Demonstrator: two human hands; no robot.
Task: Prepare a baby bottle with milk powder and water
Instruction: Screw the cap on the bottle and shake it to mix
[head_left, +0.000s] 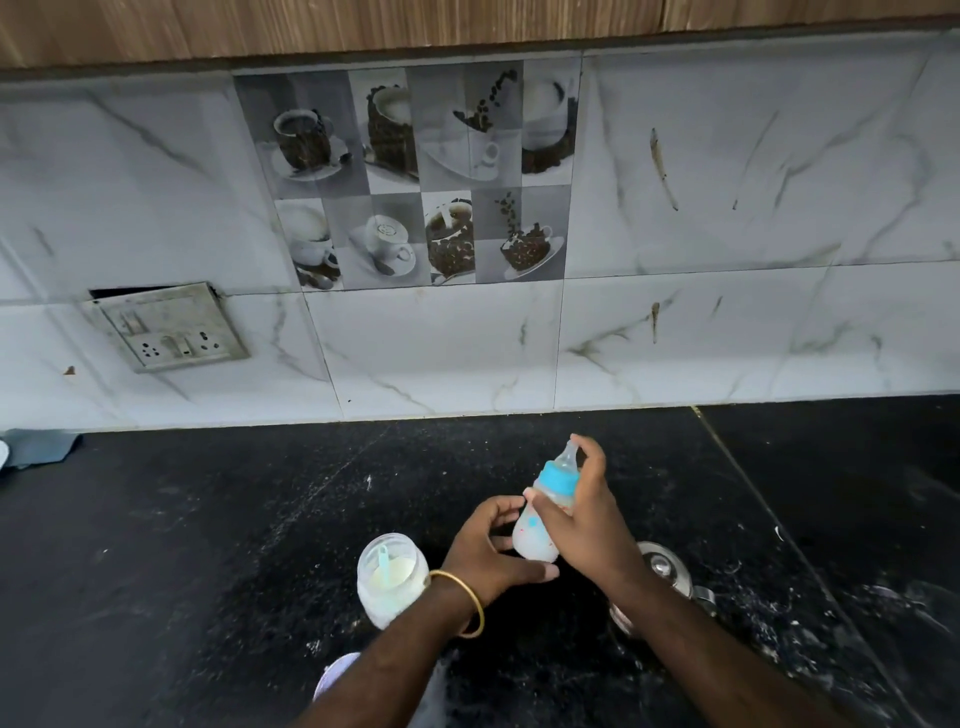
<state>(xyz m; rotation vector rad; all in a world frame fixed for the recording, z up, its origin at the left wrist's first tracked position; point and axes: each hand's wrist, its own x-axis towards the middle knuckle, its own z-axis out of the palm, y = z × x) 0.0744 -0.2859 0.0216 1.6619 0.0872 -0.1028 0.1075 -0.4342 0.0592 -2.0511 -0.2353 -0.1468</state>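
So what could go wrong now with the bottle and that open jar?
1. The right hand holds the bottle tilted in the air over the counter; if the blue cap is loose, milk might leak.
2. The jar of powder stands open, spoon inside, right beside the left hand's wrist. A bump could tip it.

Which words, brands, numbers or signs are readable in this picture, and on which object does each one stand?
None can be read.
Baby bottle: only small blue and pink marks, too blurred to read.
Milk powder jar: no label visible.
Picture tile: coffee cups and beans; the mark on one cup's foam is too small to read.
Switch plate: no legible marking.
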